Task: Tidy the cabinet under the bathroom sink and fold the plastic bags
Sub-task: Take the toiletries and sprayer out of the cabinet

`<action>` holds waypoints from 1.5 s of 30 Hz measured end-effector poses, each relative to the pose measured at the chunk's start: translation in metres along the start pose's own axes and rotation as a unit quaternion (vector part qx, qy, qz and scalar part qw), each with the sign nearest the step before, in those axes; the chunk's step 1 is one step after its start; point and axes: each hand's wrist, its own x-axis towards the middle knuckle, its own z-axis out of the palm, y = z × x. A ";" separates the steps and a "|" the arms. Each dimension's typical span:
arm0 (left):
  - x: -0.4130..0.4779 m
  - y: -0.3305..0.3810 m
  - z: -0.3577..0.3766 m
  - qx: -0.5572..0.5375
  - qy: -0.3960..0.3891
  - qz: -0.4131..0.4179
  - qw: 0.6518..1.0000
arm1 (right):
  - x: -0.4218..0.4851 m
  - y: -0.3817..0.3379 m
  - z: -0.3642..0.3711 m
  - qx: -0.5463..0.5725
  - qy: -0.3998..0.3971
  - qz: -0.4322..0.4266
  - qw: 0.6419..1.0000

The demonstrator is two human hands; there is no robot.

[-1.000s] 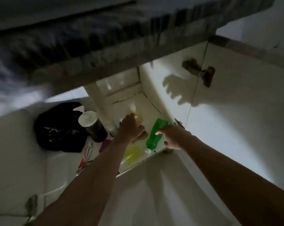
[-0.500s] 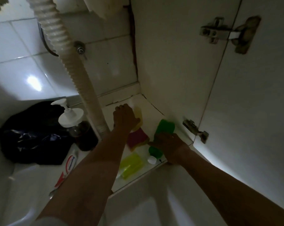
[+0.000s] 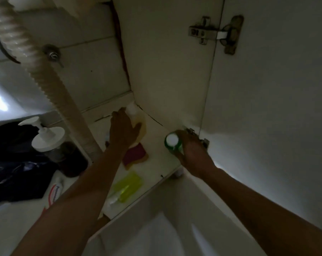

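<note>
You are looking down into the dim cabinet (image 3: 165, 71) under the sink, its white door (image 3: 267, 108) swung open on your right with a metal hinge (image 3: 215, 34) near the top. A ribbed, pale drain hose (image 3: 45, 80) runs down from the upper left to the cabinet floor. Left of it lies a crumpled black plastic bag (image 3: 14, 163), with a dark pump bottle (image 3: 51, 143) topped by a white dispenser standing against it. In front of that bottle lies a toothpaste tube (image 3: 54, 193); its red and blue lettering is too blurred to read. Your hands are apart, each closed around its own bottle. Your left hand (image 3: 122, 130) grips a yellowish bottle (image 3: 139, 124) with a white cap, deep in the back right corner. Your right hand (image 3: 191, 150) grips a green bottle (image 3: 172, 144) with a white cap near the door's lower hinge; no label shows on either. Between your forearms, on the white floor, lie a magenta and yellow sponge (image 3: 136, 157) and, nearer the front edge, a lime-green packet (image 3: 127, 185).
</note>
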 end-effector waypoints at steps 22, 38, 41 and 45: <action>-0.201 0.062 0.137 0.024 -0.352 -0.042 0.935 | -0.175 0.082 0.007 0.079 -0.122 0.321 0.936; -0.201 0.016 0.184 0.006 -0.317 -0.099 0.943 | -0.148 0.097 0.040 0.077 -0.135 0.339 0.928; -0.198 0.015 0.177 0.024 -0.347 -0.076 0.935 | -0.152 0.103 0.038 0.031 -0.186 0.367 0.911; -0.194 0.020 0.153 0.057 -0.367 -0.034 0.928 | -0.160 0.098 0.030 -0.029 -0.320 0.384 0.865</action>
